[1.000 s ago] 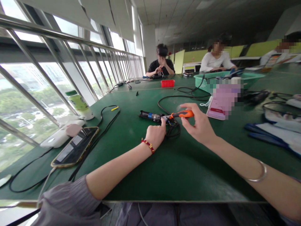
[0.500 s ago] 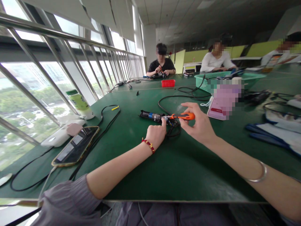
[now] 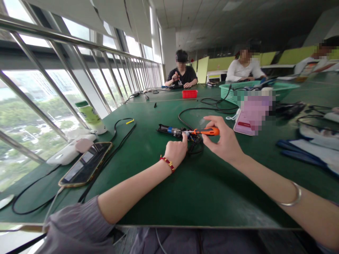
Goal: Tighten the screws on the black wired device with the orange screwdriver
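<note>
A black corded device (image 3: 169, 130) with a blue band, a silvery cylindrical part that resembles a motor and exposed wires lies on the green table. My left hand (image 3: 175, 152) is closed at its near side, its index finger reaching up against it; what its curled fingers grip is partly hidden. In my right hand (image 3: 224, 139) is a screwdriver (image 3: 210, 131) with an orange and black handle, pinched between thumb and fingers. Its shaft points left and the tip meets the device close to my left index finger.
A phone (image 3: 86, 164), cables and a green-capped cup (image 3: 91, 117) are on the left, beside a metal railing. Beyond the device sits a red tray (image 3: 190, 94). To the right are a green basket (image 3: 230, 93), a pink phone-like object (image 3: 246, 123) and gloves (image 3: 312, 150). Other people sit at the table.
My hands, the screwdriver and the device stay almost in place. Across the table, a person in black has shifted their hands, one of them now raised higher.
</note>
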Motion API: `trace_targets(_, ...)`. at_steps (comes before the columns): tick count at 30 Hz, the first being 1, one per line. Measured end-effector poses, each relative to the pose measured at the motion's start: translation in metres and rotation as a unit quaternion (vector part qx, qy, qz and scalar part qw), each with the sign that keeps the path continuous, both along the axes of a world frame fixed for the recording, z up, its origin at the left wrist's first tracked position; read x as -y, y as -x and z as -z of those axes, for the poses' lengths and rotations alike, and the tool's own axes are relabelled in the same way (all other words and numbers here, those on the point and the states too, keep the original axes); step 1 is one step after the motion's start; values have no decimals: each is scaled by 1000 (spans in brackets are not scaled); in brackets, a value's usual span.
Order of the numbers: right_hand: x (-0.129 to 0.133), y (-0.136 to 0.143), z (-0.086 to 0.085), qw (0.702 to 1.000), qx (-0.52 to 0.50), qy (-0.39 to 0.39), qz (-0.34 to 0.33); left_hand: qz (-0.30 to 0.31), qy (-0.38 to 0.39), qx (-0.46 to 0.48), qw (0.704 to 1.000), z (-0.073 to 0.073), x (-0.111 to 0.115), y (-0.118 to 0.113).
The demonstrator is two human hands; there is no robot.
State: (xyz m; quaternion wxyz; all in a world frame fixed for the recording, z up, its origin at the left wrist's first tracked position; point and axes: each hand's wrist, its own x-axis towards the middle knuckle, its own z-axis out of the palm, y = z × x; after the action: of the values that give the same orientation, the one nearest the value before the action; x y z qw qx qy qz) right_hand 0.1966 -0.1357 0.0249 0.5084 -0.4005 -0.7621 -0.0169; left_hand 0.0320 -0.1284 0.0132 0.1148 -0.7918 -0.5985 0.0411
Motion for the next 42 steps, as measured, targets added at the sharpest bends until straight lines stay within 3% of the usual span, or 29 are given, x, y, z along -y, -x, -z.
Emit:
trace_targets(6, 0, -2, -2, 999, -5, 35, 34, 3, -2, -2, 1000, 0, 1, 0)
trace_targets(13, 1, -1, -1, 1000, 2, 12, -7, 2, -1, -5, 1000, -2, 2, -1)
trace_targets(20, 2, -1, -4, 997, 18, 42, 56, 6, -7, -2, 1000, -1, 2, 0)
trace_targets(26, 2, -1, -5, 999, -19, 40, 28, 11, 2, -5, 1000, -1, 2, 1)
trace_targets(42, 3, -1, -7, 996, -29, 74, 35, 26, 3, -11, 1000, -2, 1, 2)
